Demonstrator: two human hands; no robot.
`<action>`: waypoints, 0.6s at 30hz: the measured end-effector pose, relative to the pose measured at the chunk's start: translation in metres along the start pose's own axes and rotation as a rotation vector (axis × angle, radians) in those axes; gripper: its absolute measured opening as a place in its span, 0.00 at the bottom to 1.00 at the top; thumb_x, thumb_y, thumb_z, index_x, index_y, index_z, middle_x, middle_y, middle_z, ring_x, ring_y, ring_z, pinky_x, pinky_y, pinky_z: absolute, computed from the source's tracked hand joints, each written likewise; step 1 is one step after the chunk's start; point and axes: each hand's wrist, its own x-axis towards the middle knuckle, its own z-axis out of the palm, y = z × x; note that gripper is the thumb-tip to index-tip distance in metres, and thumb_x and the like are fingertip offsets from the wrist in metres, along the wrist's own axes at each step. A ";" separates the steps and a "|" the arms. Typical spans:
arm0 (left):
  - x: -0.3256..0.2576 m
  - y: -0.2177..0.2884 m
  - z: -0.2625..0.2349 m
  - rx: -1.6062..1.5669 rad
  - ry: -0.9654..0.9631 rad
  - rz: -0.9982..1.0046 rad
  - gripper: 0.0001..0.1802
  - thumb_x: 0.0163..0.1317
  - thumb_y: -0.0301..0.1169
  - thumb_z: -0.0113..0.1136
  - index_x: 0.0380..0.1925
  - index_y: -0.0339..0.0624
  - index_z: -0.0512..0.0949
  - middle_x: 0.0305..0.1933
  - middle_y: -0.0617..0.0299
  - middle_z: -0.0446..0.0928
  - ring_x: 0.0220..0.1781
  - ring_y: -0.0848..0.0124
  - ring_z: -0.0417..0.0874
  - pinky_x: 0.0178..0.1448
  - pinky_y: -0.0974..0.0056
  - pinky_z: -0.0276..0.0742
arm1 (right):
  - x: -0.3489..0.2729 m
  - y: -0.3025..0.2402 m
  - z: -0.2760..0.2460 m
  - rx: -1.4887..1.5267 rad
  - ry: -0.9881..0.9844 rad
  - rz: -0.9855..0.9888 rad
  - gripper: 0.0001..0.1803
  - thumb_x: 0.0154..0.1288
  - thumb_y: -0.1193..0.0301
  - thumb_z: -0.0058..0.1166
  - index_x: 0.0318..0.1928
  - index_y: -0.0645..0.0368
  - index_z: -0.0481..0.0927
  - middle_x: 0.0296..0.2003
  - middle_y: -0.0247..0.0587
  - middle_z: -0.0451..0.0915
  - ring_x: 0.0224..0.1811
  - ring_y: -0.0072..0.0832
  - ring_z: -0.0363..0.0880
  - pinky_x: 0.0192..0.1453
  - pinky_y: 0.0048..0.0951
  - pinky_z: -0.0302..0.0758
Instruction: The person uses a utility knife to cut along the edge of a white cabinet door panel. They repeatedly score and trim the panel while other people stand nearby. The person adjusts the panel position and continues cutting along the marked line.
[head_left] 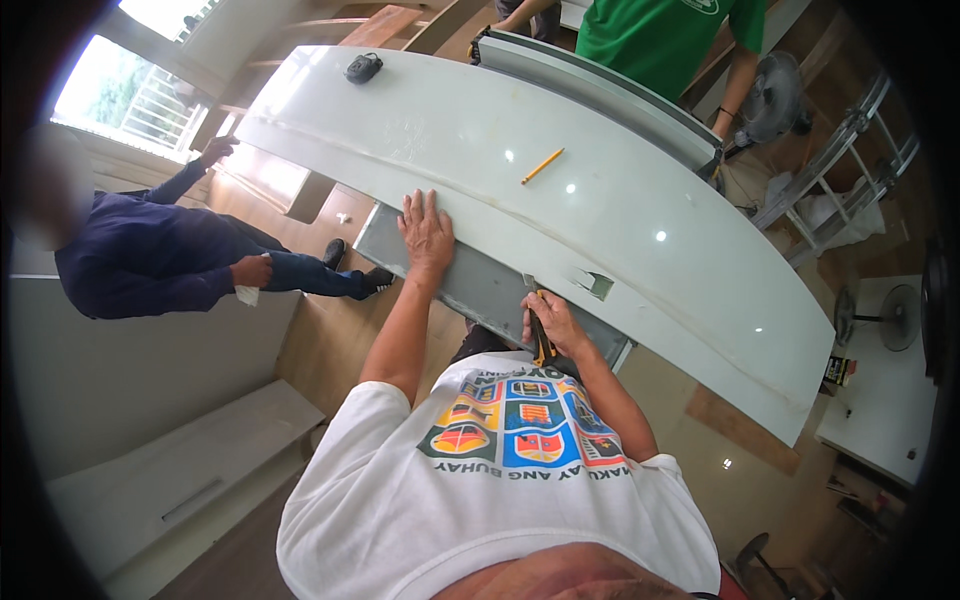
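Note:
A long white glossy panel (470,130) lies across the work surface in front of me, with a grey board (480,290) showing under its near edge. My left hand (428,238) presses flat on the panel's near edge, fingers stretched out. In my right hand (555,322) is a yellow and black utility knife (541,335), its blade pointing away from me at the panel's edge. Just right of the blade, a small rectangular opening or dark patch (600,286) shows in the panel, with a ragged bit beside it. Farther back, a yellow pencil (543,166) rests on the panel.
A small black object (363,68) sits at the panel's far left. One person in dark blue (150,245) stands left, a hand near the panel's end. Across from me, a person in green (650,45) stands behind a long metal-edged piece (600,95). A ladder (840,170) and fans stand right.

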 end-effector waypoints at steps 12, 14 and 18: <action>-0.008 0.009 -0.002 -0.060 0.120 -0.082 0.24 0.72 0.42 0.55 0.67 0.55 0.78 0.78 0.49 0.66 0.83 0.47 0.58 0.82 0.40 0.52 | 0.035 -0.123 -0.022 -0.420 -0.030 -0.113 0.19 0.83 0.54 0.46 0.54 0.58 0.74 0.28 0.30 0.75 0.25 0.17 0.76 0.28 0.25 0.78; -0.008 0.013 0.005 -0.039 0.136 -0.145 0.24 0.74 0.42 0.54 0.67 0.55 0.78 0.78 0.51 0.66 0.83 0.46 0.57 0.82 0.38 0.52 | 0.061 -0.142 -0.004 -0.655 -0.071 -0.087 0.18 0.82 0.57 0.48 0.52 0.60 0.75 0.28 0.36 0.77 0.25 0.23 0.78 0.30 0.29 0.78; -0.007 0.017 0.009 -0.045 0.118 -0.175 0.23 0.74 0.42 0.54 0.67 0.56 0.78 0.78 0.52 0.65 0.84 0.45 0.55 0.82 0.36 0.51 | 0.115 -0.168 0.019 -1.121 -0.085 -0.249 0.15 0.79 0.61 0.51 0.51 0.61 0.76 0.34 0.49 0.83 0.33 0.40 0.84 0.41 0.39 0.80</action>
